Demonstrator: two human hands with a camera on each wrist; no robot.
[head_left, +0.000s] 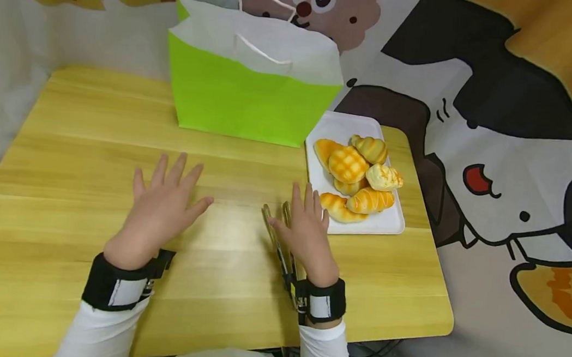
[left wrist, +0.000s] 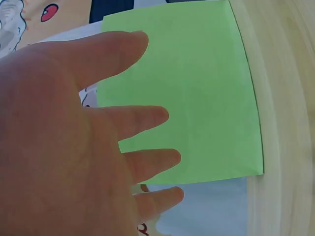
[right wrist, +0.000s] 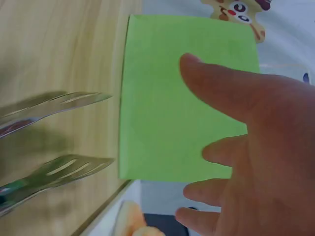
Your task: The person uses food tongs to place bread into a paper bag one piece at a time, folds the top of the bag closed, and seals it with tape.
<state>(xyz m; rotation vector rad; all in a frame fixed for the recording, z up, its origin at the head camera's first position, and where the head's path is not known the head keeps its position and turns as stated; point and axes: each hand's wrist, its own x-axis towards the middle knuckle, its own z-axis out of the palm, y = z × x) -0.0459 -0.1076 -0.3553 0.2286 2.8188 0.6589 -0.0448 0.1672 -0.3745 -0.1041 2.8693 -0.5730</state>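
My left hand hovers or lies over the left half of the table with straight, spread fingers and holds nothing. Spread in the same way, my right hand is just beside a pair of metal tongs. In the right wrist view the slotted ends of the tongs stand apart, and the hand is clear of these ends. Behind both hands stands a bright green paper bag with a white inside and white handles. A white tray with several bread rolls is beyond the right hand.
The wooden table ends at its front edge near the person's lap. Dark cables hang below that edge at the right. A cartoon-printed cloth borders the back and right side.
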